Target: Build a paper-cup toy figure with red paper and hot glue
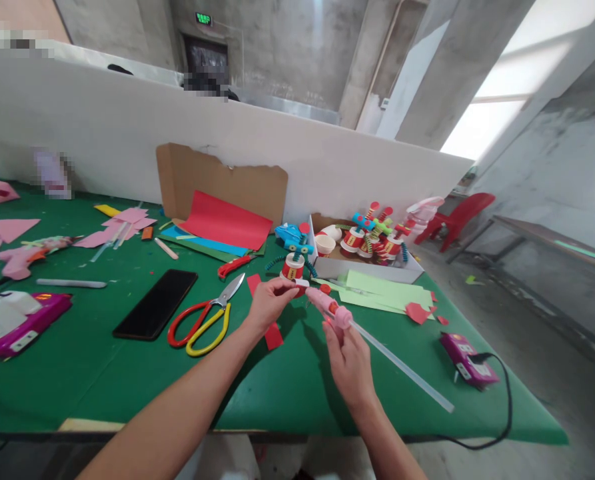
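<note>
Phone (154, 305) lies flat on green worktop (92, 383), scissors (202, 323) just right of it, then left hand (270, 305) over a red strip (274, 337), fingers pinching a small red-and-white piece (302, 284) in front of a paper-cup figure (292, 268). Pink glue gun (322, 301) sits next, nozzle pointed at that piece, contact too small to tell; right hand (350, 357) has fingers wrapped round its grip, glue stick (404, 366) jutting from the rear. White box (367, 269) of similar figures (352, 241) stands behind light-green sheets (377, 293), purple power unit (467, 360) far right.
</note>
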`<control>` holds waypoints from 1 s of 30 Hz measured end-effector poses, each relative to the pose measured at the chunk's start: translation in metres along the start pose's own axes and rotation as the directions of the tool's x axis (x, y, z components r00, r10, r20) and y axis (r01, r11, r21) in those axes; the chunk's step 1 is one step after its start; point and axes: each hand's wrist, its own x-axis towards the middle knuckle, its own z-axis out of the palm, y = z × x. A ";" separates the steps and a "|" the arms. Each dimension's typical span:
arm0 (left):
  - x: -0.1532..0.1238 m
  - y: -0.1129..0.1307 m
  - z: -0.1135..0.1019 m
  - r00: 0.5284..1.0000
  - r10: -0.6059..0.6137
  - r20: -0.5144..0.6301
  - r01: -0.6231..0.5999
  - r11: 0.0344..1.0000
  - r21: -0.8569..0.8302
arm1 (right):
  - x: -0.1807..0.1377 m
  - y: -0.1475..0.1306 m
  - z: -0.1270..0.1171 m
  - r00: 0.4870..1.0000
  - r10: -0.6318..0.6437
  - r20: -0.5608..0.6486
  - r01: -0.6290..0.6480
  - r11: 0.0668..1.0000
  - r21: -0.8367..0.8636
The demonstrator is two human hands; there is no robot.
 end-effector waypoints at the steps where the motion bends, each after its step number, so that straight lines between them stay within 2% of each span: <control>1: 0.000 0.000 0.000 1.000 0.001 -0.002 -0.001 1.000 0.001 | 0.000 -0.001 0.001 1.000 0.002 0.000 -0.002 1.000 0.000; 12: 0.000 0.001 0.001 1.000 0.009 0.003 -0.009 0.999 -0.035 | 0.003 -0.006 0.003 1.000 0.026 0.007 -0.026 0.998 0.049; 16: 0.000 0.002 0.002 1.000 0.006 -0.006 -0.006 0.999 -0.048 | 0.005 -0.011 0.001 0.988 0.147 0.050 -0.154 0.970 0.188; 18: 0.000 0.003 0.002 1.000 -0.002 -0.012 0.001 0.999 -0.051 | 0.007 -0.013 -0.001 0.960 0.254 0.119 -0.279 0.908 0.313; 21: -0.001 0.005 0.002 0.998 -0.065 -0.009 0.064 0.996 -0.064 | 0.011 -0.013 -0.005 0.893 0.402 0.202 -0.445 0.720 0.533; 24: -0.001 0.007 0.000 0.984 -0.179 -0.004 0.177 0.977 -0.121 | 0.016 -0.007 -0.013 0.827 0.505 0.245 -0.510 0.493 0.705; 26: 0.000 0.007 0.000 0.973 -0.232 0.009 0.230 0.956 -0.182 | 0.017 0.003 -0.022 0.787 0.539 0.299 -0.541 0.371 0.755; 28: 0.001 0.006 -0.001 0.965 -0.262 0.028 0.261 0.933 -0.246 | 0.017 0.018 -0.034 0.751 0.554 0.360 -0.584 0.304 0.753; 30: 0.002 0.005 -0.001 0.955 -0.292 0.044 0.292 0.907 -0.305 | 0.014 0.038 -0.047 0.718 0.580 0.385 -0.629 0.303 0.715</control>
